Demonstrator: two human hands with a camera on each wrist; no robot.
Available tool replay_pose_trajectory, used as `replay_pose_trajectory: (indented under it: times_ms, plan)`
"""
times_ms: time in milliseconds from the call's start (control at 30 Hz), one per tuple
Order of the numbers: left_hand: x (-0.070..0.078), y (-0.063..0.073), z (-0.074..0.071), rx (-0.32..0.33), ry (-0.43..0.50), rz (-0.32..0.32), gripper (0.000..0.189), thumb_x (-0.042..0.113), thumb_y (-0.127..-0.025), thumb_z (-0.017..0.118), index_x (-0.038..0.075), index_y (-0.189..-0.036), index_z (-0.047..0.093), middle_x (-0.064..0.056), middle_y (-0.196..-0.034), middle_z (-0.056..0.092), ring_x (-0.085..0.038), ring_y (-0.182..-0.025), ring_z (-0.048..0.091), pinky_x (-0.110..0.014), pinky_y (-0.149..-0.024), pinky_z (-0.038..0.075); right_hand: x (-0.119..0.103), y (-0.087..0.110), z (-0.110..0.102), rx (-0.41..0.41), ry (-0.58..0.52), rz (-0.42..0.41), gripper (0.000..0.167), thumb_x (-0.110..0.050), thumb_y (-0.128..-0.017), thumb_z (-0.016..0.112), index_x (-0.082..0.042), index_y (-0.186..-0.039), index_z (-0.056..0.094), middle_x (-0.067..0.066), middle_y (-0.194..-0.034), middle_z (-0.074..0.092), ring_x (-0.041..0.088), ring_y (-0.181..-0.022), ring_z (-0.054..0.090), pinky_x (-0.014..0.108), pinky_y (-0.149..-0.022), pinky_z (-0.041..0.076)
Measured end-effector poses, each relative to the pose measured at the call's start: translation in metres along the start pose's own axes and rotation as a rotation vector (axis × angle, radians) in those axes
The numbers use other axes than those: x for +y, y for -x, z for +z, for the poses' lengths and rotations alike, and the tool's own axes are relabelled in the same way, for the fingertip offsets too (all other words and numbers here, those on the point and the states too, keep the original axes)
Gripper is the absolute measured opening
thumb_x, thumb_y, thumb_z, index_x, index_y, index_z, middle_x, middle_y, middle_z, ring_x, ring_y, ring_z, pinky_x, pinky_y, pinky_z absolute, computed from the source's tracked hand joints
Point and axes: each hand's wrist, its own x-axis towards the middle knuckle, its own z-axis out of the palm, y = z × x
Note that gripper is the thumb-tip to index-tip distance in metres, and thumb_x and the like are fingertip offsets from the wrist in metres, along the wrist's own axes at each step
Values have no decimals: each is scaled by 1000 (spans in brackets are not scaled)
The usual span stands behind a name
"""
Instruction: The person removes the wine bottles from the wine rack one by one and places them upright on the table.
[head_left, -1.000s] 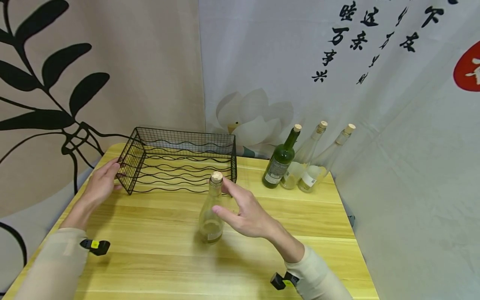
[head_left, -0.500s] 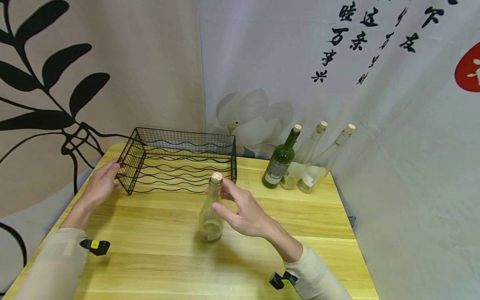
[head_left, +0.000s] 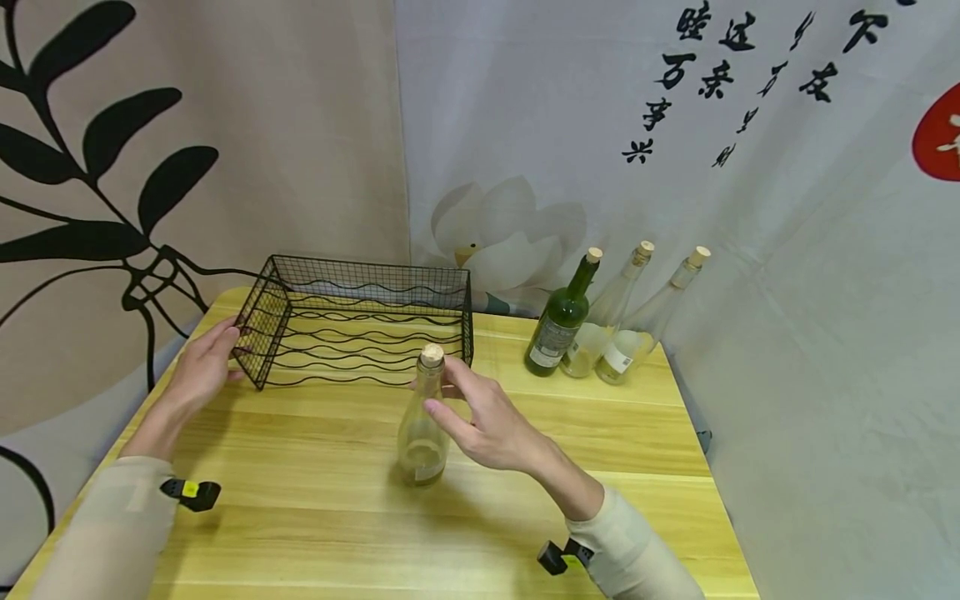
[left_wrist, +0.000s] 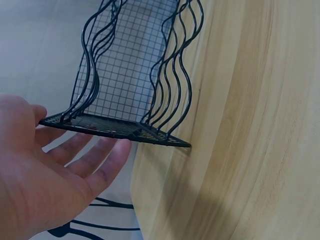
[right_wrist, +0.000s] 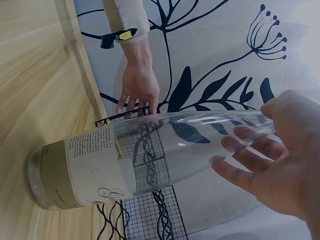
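Note:
A clear glass bottle [head_left: 422, 446] with a cork stands upright on the wooden table, in front of a black wire wine rack [head_left: 375, 315]. Around its neck curl the fingers and thumb of my right hand [head_left: 491, 421]. In the right wrist view, the bottle [right_wrist: 170, 160] shows a pale label, and the fingertips of my right hand [right_wrist: 280, 155] lie along its upper part. My left hand [head_left: 201, 367] holds the rack's left end. Seen from the left wrist, the fingers of that left hand [left_wrist: 55, 175] lie against the outside of the rack's end panel [left_wrist: 115, 127].
At the back right stand a green corked bottle [head_left: 557, 329] and two clear corked bottles, one nearer [head_left: 600, 325] and one farther right [head_left: 637, 337]. Printed curtains [head_left: 300, 125] hang behind the table [head_left: 315, 517]. The table's right edge slopes down beside the bottles.
My right hand's fingers have drawn slightly further round the bottle's neck. The bottle, the rack and my left hand stay where they were.

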Motion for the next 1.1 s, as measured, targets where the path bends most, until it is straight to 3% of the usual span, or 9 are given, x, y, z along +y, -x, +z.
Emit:
replay_pose_trajectory:
  times_ms: [233, 467, 900, 1100]
  plan:
    - [-2, -1, -1, 1, 0, -5, 74, 56, -122, 14, 16, -184, 2, -31, -188, 3, 17, -80, 64, -86, -120, 38, 0, -1, 0, -13, 15, 8, 45, -6, -116, 60, -1, -159, 48, 19, -138, 75, 32, -130, 76, 33, -115, 66]
    - [-2, -2, -1, 7, -17, 6, 73, 54, -122, 14, 16, -184, 4, -29, -188, 3, 16, -87, 66, -78, -115, 48, 0, -1, -1, -12, 35, -4, 43, -5, -115, 60, -3, -157, 48, 19, -138, 76, 31, -130, 77, 34, -114, 66]
    - [-3, -1, -1, 2, -13, 2, 73, 55, -122, 14, 17, -184, 3, -28, -189, 3, 12, -91, 69, -81, -116, 46, 1, 5, -7, -2, 51, 28, 40, -6, -115, 61, -4, -154, 51, 15, -137, 77, 28, -129, 77, 37, -113, 67]
    - [-4, -1, 0, 3, -12, 7, 73, 55, -122, 14, 16, -184, 3, -30, -188, 3, 17, -88, 64, -79, -114, 48, 1, 10, -12, 6, 61, 46, 37, -7, -116, 61, -7, -151, 53, 15, -136, 78, 26, -128, 77, 35, -113, 67]
